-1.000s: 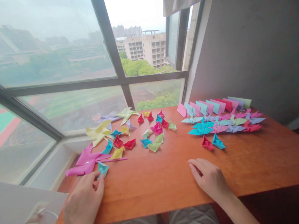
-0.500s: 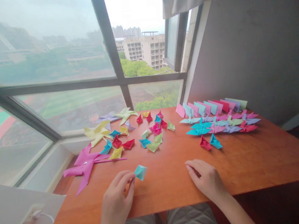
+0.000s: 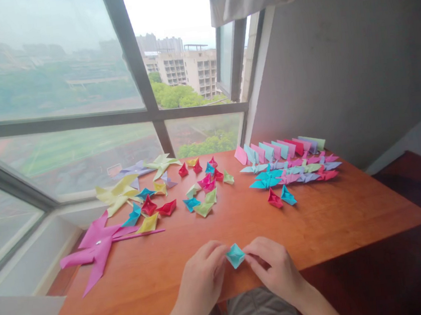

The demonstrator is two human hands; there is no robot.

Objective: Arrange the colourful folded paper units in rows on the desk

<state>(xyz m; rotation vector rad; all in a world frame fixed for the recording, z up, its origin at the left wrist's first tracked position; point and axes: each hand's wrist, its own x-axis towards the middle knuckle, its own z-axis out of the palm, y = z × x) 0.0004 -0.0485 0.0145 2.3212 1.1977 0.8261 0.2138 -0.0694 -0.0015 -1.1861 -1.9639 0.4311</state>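
Note:
A small light-blue paper boat [image 3: 236,256] is held up near the front edge of the wooden table [image 3: 338,229]. My left hand [image 3: 206,268] pinches its left tip, fingers closed. At the opposite tip, my right hand [image 3: 272,266] has thumb and fingers closed on it too. Beyond my hands stand a red paper boat [image 3: 274,198] and a blue paper boat [image 3: 288,195], side by side. Several more coloured paper boats lie in the middle and left, among them a light-green one [image 3: 204,209] and a yellow one [image 3: 148,223].
A large magenta paper pinwheel [image 3: 98,243] lies at the left, with a yellow pinwheel [image 3: 118,191] behind it. Paper cranes [image 3: 267,179] in rows and a line of folded paper pieces [image 3: 281,148] occupy the back right. Windows border the far side.
My left hand has carried the light-blue boat rightward to the middle. My right hand has come in and taken its right tip. The view has shifted to the right.

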